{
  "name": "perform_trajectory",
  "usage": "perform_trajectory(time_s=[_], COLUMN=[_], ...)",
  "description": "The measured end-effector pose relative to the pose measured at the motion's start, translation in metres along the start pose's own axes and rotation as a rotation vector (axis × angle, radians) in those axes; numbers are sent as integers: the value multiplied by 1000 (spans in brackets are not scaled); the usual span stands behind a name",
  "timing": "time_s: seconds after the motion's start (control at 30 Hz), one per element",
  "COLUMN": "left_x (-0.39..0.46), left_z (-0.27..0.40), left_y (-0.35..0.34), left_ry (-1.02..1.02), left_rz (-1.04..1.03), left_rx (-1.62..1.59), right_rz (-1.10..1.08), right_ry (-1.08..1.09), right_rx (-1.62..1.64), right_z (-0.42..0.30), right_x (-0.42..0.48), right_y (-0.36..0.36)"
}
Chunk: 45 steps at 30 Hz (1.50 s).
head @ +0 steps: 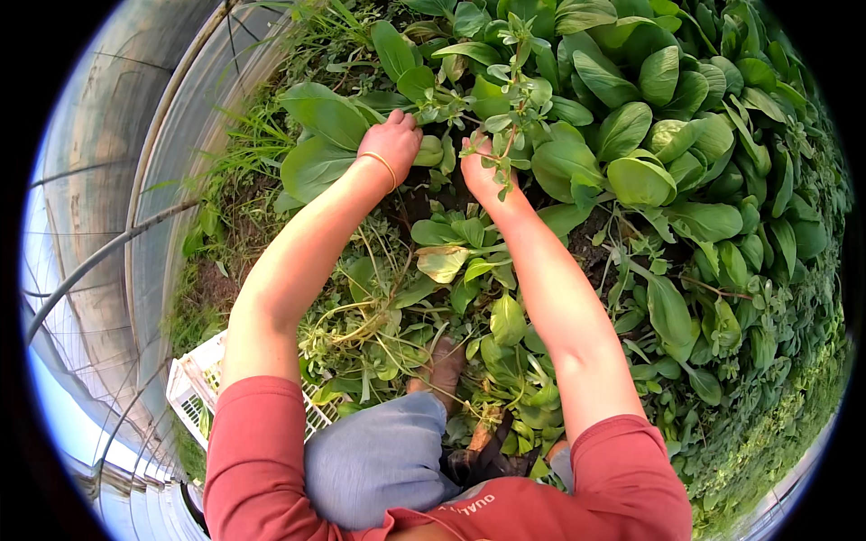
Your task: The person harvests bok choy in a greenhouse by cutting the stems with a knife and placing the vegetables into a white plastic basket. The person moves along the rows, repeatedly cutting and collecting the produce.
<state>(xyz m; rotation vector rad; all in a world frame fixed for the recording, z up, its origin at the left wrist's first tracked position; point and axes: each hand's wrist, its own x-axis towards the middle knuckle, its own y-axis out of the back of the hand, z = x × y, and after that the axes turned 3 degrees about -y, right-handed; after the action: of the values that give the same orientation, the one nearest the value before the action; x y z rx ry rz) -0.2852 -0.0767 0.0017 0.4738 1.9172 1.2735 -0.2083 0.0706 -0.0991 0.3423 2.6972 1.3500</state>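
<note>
My left hand [392, 147], with a thin yellow band at the wrist, curls around the base of a leafy bok choy plant [326, 138]. The plant's broad green leaves spread out to the left of the hand, and its stalks are mostly hidden under the fingers. My right hand [482, 168] is low among the plants, a short way to the right of the left one. A trailing purslane-like weed [515, 115] hangs across its fingers, so their grip is hidden. Between the hands, a pale green stalk [429, 151] shows close to dark soil.
Dense bok choy [639, 152] fills the right side. Pulled weeds [365, 324] and a yellowed leaf [443, 262] lie below my hands. A white plastic crate [191, 379] stands by my left elbow, near my boot [443, 368]. Greenhouse film [95, 162] and a curved pipe [111, 247] border the left.
</note>
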Motion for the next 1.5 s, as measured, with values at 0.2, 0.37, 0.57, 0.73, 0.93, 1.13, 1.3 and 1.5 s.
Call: perform_trajectory(time_s=[0.2, 0.37, 0.57, 0.73, 0.93, 1.13, 1.3, 1.5], left_x=[1, -7, -12, -9, -11, -11, -66, -173], left_z=[5, -2, 2, 5, 1, -7, -12, -2], left_y=[2, 0, -2, -11, -19, -14, 19, 87], left_ry=[7, -20, -17, -1, 5, 5, -47, -230], left_rz=[4, 6, 0, 31, 55, 32, 64, 131], left_rx=[-68, -69, -75, -121, -156, -151, -74, -278], right_rz=[-235, -658, -619, -346, -592, -748, -228, -261], right_ry=[-132, -628, -574, -386, -816, -733, -165, 254], right_rx=[-2, 447, 825, 385, 631, 537, 415, 768], right_z=[12, -32, 7, 6, -20, -45, 0, -48], right_x=[43, 33, 2, 13, 35, 24, -51, -68], right_y=[-26, 50, 34, -9, -1, 14, 16, 136])
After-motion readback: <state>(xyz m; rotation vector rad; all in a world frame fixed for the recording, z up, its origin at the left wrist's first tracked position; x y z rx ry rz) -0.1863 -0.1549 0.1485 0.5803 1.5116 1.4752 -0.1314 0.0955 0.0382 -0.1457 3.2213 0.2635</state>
